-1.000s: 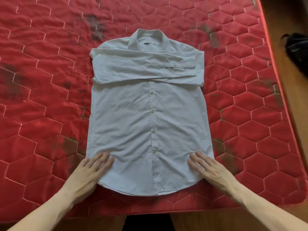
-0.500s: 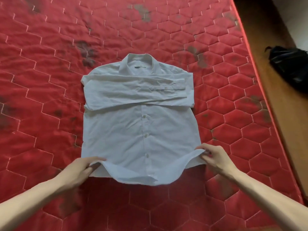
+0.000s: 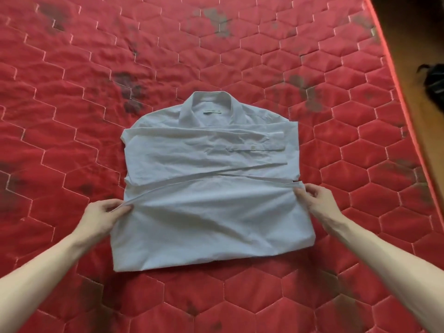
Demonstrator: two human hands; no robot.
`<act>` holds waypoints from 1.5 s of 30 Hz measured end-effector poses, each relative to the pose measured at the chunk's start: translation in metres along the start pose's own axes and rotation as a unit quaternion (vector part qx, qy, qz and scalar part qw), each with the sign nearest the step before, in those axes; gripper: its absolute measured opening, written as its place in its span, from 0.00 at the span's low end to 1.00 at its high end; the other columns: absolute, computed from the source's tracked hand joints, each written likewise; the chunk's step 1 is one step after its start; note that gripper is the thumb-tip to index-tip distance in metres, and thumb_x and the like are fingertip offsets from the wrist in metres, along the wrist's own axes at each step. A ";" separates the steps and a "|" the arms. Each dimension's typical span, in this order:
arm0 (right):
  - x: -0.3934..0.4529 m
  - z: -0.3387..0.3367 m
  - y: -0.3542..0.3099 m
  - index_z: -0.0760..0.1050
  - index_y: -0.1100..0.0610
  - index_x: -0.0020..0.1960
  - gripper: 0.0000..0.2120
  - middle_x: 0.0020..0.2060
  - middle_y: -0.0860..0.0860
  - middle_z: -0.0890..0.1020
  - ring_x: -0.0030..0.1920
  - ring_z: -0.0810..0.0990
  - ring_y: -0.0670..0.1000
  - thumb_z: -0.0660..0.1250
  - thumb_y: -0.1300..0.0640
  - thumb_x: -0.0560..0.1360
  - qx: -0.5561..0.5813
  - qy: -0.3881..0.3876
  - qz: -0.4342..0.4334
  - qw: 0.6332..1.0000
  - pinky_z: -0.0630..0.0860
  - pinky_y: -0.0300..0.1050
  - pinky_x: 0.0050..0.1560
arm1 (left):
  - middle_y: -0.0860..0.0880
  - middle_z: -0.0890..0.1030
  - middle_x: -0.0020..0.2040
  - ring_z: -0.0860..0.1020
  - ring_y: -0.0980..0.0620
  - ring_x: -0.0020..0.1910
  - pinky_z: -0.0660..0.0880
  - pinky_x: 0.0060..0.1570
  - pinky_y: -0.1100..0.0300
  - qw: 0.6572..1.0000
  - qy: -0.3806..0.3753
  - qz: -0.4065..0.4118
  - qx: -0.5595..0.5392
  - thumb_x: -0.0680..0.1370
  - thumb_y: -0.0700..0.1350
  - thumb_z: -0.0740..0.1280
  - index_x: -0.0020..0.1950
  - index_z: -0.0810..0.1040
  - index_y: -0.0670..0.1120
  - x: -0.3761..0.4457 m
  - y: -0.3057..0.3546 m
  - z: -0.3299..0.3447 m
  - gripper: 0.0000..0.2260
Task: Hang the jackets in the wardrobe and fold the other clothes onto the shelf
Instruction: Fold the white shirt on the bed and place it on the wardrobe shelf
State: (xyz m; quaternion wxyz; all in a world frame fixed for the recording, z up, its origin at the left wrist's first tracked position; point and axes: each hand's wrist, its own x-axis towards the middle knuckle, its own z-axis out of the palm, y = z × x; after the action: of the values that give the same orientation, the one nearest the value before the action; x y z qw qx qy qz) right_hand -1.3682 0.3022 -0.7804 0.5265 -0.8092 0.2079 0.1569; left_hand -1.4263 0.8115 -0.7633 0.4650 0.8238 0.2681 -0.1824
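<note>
Two bare forearms reach in from the bottom corners of the view, over a red quilted mattress [image 3: 72, 97] stitched in a hexagon pattern and marked with dark stains. Between them lies a pale blue-white cotton button-up shirt [image 3: 209, 219], resting flat on the mattress near its middle, collar pointing away from the person.

The near part of the shirt is doubled over: its lower half is folded up onto the front, so the closest edge is a smooth fold and the hem runs across the garment as a slanting line. The left hand [image 3: 102, 216] pinches the left end of that hem, thumb on top and fingers curled beneath the cloth, lifting it a little off the layer below. The right hand [image 3: 317, 200] pinches the right end of the same hem in the same way, fingers bent around the fabric's edge. The hem sits just below the sleeves.

Beyond the hands, both long sleeves [image 3: 216, 150] lie folded across the chest, one over the other, a buttoned cuff [image 3: 254, 147] ending near the shirt's right side. Farther still, the open collar [image 3: 211, 106] lies flat, a small label showing inside it.

At the far right, past the mattress edge, a brown wooden floor [image 3: 413, 56] holds a dark black item [image 3: 434, 80], too cropped to identify.
</note>
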 end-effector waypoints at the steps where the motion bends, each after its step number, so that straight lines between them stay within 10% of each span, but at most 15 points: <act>1: 0.004 0.001 -0.002 0.84 0.63 0.49 0.07 0.34 0.46 0.82 0.32 0.75 0.41 0.69 0.60 0.82 -0.009 0.008 -0.024 1.000 0.71 0.32 0.31 | 0.50 0.88 0.44 0.83 0.63 0.37 0.76 0.36 0.74 1.000 0.001 -0.006 -0.018 0.79 0.41 0.74 0.47 0.88 0.45 0.005 0.003 -0.001 0.03; 9: 0.011 0.014 -0.007 0.82 0.51 0.51 0.06 0.41 0.53 0.84 0.41 0.78 0.45 0.67 0.57 0.83 -0.053 0.104 -0.122 0.986 0.74 0.45 0.46 | 0.47 0.88 0.44 0.82 0.46 0.46 0.77 0.43 0.55 0.993 -0.018 -0.065 -0.101 0.78 0.38 0.72 0.39 0.89 0.49 0.037 0.005 -0.020 0.11; 12: 0.013 0.024 0.007 0.81 0.52 0.55 0.06 0.45 0.53 0.85 0.49 0.83 0.52 0.66 0.56 0.82 -0.111 0.124 -0.064 0.984 0.75 0.52 0.52 | 0.44 0.86 0.53 0.82 0.44 0.54 0.79 0.53 0.54 0.993 0.089 -0.015 0.072 0.78 0.45 0.73 0.53 0.87 0.48 0.038 -0.014 -0.007 0.06; 16: -0.001 0.045 0.019 0.72 0.58 0.72 0.22 0.67 0.60 0.74 0.65 0.72 0.62 0.67 0.63 0.79 -0.304 0.231 -0.126 0.915 0.69 0.60 0.66 | 0.40 0.76 0.65 0.73 0.36 0.61 0.70 0.57 0.38 0.897 0.190 0.212 0.337 0.80 0.44 0.64 0.68 0.76 0.44 0.013 -0.024 0.035 0.16; 23: -0.021 0.102 0.037 0.60 0.50 0.84 0.28 0.84 0.51 0.57 0.84 0.55 0.55 0.54 0.44 0.85 -0.518 -0.073 -0.408 0.748 0.54 0.58 0.81 | 0.45 0.60 0.84 0.59 0.42 0.83 0.58 0.78 0.38 0.808 -0.018 0.418 0.416 0.83 0.52 0.58 0.83 0.64 0.48 -0.019 -0.037 0.126 0.28; 29: -0.001 0.098 0.061 0.48 0.44 0.85 0.33 0.85 0.47 0.47 0.84 0.43 0.52 0.46 0.35 0.83 -0.514 0.041 -0.187 0.836 0.46 0.60 0.82 | 0.46 0.50 0.86 0.49 0.43 0.85 0.45 0.79 0.32 0.875 0.079 0.223 0.422 0.83 0.61 0.53 0.86 0.52 0.52 0.025 -0.067 0.109 0.33; 39: -0.010 0.117 0.051 0.58 0.49 0.84 0.31 0.84 0.52 0.58 0.84 0.54 0.57 0.52 0.39 0.84 -0.510 -0.003 -0.333 0.793 0.49 0.59 0.81 | 0.47 0.52 0.86 0.49 0.42 0.85 0.48 0.79 0.32 0.879 0.073 0.253 0.397 0.82 0.59 0.54 0.85 0.56 0.50 0.007 -0.060 0.120 0.32; 45: -0.006 0.078 0.079 0.54 0.51 0.85 0.32 0.85 0.52 0.53 0.85 0.47 0.54 0.50 0.40 0.83 -0.477 0.070 -0.199 0.853 0.53 0.59 0.82 | 0.47 0.50 0.86 0.48 0.41 0.85 0.48 0.78 0.30 0.887 0.083 0.216 0.400 0.82 0.62 0.52 0.85 0.55 0.53 0.015 -0.071 0.113 0.32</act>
State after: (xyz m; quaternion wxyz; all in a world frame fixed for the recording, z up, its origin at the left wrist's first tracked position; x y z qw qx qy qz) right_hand -1.4155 0.3460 -0.8707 0.0799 -0.9940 -0.0221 0.0715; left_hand -1.4639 0.7484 -0.8759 0.1001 0.9896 0.0251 -0.0998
